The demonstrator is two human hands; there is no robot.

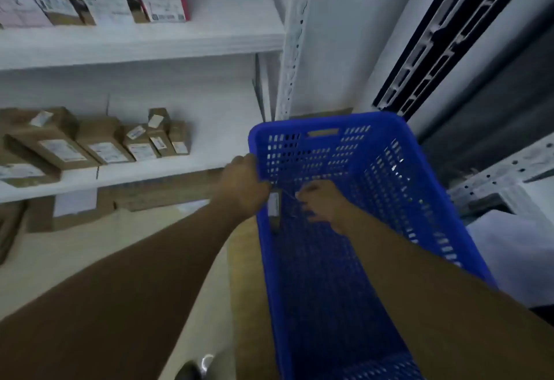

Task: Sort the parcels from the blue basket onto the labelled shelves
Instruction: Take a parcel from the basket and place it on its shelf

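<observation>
Parcel [274, 206], small, brown, white label: lying inside blue basket [314, 152], against its left wall. My left hand [242, 185] grips the basket's left rim, fingers curled over it. My right hand [323, 200] is inside the basket, just beside the parcel; blur hides whether its fingers are apart or pinching. Shelves [180, 41] left of the basket carry labelled boxes [102, 143].
</observation>
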